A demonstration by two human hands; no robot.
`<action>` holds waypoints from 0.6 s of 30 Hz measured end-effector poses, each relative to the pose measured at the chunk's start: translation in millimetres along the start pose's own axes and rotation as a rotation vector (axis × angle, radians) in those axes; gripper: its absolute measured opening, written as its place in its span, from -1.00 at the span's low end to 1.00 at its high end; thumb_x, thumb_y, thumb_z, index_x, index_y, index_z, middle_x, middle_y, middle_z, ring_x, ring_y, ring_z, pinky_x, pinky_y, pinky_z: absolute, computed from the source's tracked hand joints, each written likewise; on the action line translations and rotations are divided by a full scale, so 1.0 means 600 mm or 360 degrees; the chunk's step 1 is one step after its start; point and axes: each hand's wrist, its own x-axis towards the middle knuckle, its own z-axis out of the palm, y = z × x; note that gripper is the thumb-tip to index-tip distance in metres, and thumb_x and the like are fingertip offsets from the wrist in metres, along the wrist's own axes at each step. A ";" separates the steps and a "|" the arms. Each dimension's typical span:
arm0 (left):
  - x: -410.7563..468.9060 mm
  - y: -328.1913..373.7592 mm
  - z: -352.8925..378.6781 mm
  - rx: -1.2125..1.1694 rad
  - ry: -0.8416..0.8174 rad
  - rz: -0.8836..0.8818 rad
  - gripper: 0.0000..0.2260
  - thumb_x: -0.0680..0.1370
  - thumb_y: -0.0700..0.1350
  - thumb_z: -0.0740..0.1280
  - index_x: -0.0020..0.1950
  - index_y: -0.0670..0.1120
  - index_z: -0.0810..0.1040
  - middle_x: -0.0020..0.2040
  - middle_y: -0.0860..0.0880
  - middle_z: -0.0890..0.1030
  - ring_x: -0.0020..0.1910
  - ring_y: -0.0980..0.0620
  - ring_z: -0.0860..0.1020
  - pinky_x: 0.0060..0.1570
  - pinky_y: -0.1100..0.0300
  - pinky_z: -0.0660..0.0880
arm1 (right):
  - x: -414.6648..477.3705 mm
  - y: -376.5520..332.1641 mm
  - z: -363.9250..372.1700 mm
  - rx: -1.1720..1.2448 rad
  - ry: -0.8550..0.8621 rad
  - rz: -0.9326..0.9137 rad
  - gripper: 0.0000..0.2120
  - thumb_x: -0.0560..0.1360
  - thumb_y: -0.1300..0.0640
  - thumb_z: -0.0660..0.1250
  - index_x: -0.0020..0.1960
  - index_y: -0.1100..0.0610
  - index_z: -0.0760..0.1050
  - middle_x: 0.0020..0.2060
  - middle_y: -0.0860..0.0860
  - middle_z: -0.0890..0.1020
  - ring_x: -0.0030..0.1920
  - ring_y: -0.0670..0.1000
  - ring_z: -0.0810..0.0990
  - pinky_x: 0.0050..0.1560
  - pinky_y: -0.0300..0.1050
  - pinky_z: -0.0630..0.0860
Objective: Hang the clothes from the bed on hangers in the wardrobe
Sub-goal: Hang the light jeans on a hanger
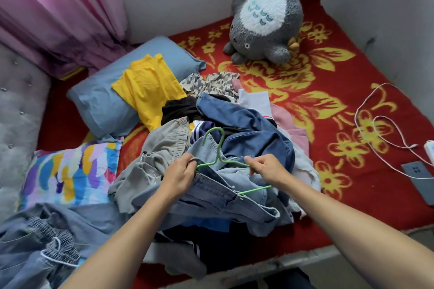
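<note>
the step in hand looked like fitting a hanger into a garment; a green hanger point(219, 159) lay at the centre of the frame on top of the pile of clothes point(211, 138), its hook pointing toward the top of the frame; the left hand point(180, 176) was pinched on the edge of the pale denim garment point(211, 192) right beside the hanger's left shoulder; the right hand point(267, 169) had its fingers closed around the hanger's right arm (the far tip of that arm stuck out below the hand); the garment was in the lower middle of the frame, on the bed point(352, 124), with a yellow shirt point(148, 87) on a blue pillow point(101, 101) at the upper left; the wardrobe was not in view; the next move probably called for sliding the hanger's arms inside the garment's opening, then lifting the two clear of the heap without dragging other pieces along.
</note>
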 end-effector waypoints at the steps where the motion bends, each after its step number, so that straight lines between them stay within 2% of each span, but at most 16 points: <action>1: 0.001 0.006 -0.002 -0.0018 -0.0021 0.0026 -0.78 0.60 -0.10 0.18 -0.22 -0.14 0.43 -0.29 -0.07 0.52 -0.22 -0.08 0.48 -0.18 -0.03 0.36 | -0.002 -0.006 0.011 0.0018 -0.0041 -0.0013 -0.52 0.54 -0.14 0.29 -0.46 0.10 0.54 -0.58 -0.03 0.35 -0.53 -0.10 0.29 -0.36 -0.16 0.26; 3: -0.003 0.013 -0.011 -0.0046 -0.0060 0.0061 -0.78 0.54 0.01 0.18 -0.22 -0.08 0.45 -0.30 -0.02 0.52 -0.24 -0.01 0.48 -0.18 0.00 0.37 | -0.003 -0.008 0.023 0.0108 -0.0050 0.0013 -0.56 0.53 -0.13 0.31 -0.39 0.13 0.55 -0.52 0.00 0.45 -0.47 -0.08 0.36 -0.32 -0.14 0.31; 4: -0.007 0.014 -0.017 -0.0036 -0.0075 0.0079 -0.76 0.50 0.08 0.17 -0.21 -0.06 0.46 -0.32 0.01 0.51 -0.26 0.04 0.47 -0.20 0.04 0.37 | -0.001 -0.003 0.024 0.0107 0.0031 0.0058 -0.60 0.52 -0.13 0.33 -0.35 0.14 0.55 -0.46 -0.01 0.51 -0.43 -0.07 0.41 -0.29 -0.13 0.34; 6: -0.017 0.009 -0.025 0.0053 -0.0068 0.0122 -0.70 0.42 0.22 0.19 -0.22 -0.01 0.47 -0.36 0.05 0.49 -0.32 0.11 0.44 -0.24 0.10 0.37 | 0.002 0.019 0.015 -0.0017 0.0398 0.0153 -0.74 0.49 -0.11 0.35 -0.22 0.06 0.58 -0.27 -0.05 0.61 -0.25 -0.04 0.54 -0.16 -0.10 0.43; 8: -0.026 0.001 -0.032 0.0098 0.0005 0.0128 -0.63 0.37 0.31 0.24 -0.28 0.00 0.45 -0.42 0.04 0.48 -0.37 0.10 0.44 -0.29 0.09 0.39 | -0.002 0.052 0.000 -0.0127 0.0825 0.0268 -0.88 0.50 0.02 0.29 -0.08 0.02 0.57 -0.06 0.02 0.61 -0.02 0.07 0.56 0.01 -0.04 0.46; 10: -0.034 -0.005 -0.039 0.0114 0.0120 0.0120 -0.57 0.36 0.36 0.27 -0.35 0.01 0.40 -0.47 0.04 0.45 -0.42 0.07 0.43 -0.32 0.04 0.40 | -0.013 0.094 -0.011 -0.0042 0.1045 0.0501 -0.81 0.52 0.10 0.20 0.02 0.08 0.57 0.07 0.12 0.60 0.11 0.18 0.52 0.07 -0.01 0.43; 11: -0.037 -0.007 -0.043 0.0121 0.0172 0.0121 -0.55 0.36 0.38 0.27 -0.37 0.00 0.37 -0.49 0.05 0.44 -0.44 0.07 0.41 -0.33 0.01 0.38 | -0.017 0.121 -0.008 0.0054 0.1026 0.0659 -0.77 0.53 0.10 0.19 0.05 0.14 0.57 0.10 0.17 0.60 0.12 0.22 0.52 0.04 -0.02 0.40; 13: -0.039 -0.011 -0.050 0.0115 0.0223 0.0142 -0.48 0.38 0.40 0.25 -0.39 -0.05 0.33 -0.51 0.04 0.38 -0.47 0.06 0.35 -0.36 -0.01 0.34 | -0.030 0.159 0.019 0.0306 0.0681 0.0928 -0.63 0.46 -0.07 0.21 -0.02 0.21 0.58 0.04 0.21 0.61 0.06 0.21 0.54 -0.01 -0.02 0.39; 15: -0.040 -0.012 -0.057 0.0091 0.0222 0.0173 -0.44 0.42 0.39 0.25 -0.43 -0.08 0.29 -0.52 0.02 0.34 -0.47 0.07 0.32 -0.37 -0.04 0.34 | -0.049 0.174 0.064 0.0638 0.0083 0.1095 -0.54 0.35 -0.29 0.28 -0.02 0.05 0.62 0.02 0.06 0.63 0.09 0.10 0.53 0.04 0.01 0.41; 16: -0.041 -0.013 -0.060 0.0078 0.0218 0.0179 -0.44 0.43 0.38 0.26 -0.44 -0.08 0.29 -0.52 0.02 0.34 -0.47 0.06 0.33 -0.36 -0.05 0.34 | -0.055 0.175 0.089 0.0713 -0.0172 0.1085 -0.53 0.31 -0.34 0.37 0.02 -0.02 0.63 0.06 -0.01 0.63 0.15 0.05 0.53 0.01 -0.02 0.40; 17: -0.040 -0.016 -0.062 0.0062 0.0211 0.0184 -0.45 0.43 0.37 0.27 -0.45 -0.08 0.31 -0.52 0.01 0.35 -0.47 0.05 0.34 -0.36 -0.05 0.35 | -0.055 0.181 0.116 0.0721 -0.0327 0.1010 -0.52 0.25 -0.31 0.48 0.03 -0.03 0.65 0.08 -0.04 0.65 0.18 0.02 0.54 -0.04 -0.07 0.41; 18: -0.039 -0.018 -0.065 0.0040 0.0197 0.0195 -0.44 0.44 0.35 0.28 -0.45 -0.10 0.33 -0.52 -0.02 0.37 -0.47 0.05 0.34 -0.36 -0.05 0.36 | -0.057 0.186 0.140 0.0671 -0.0379 0.0923 -0.56 0.21 -0.19 0.57 0.00 0.00 0.66 0.01 -0.05 0.68 0.13 0.00 0.58 -0.09 -0.13 0.43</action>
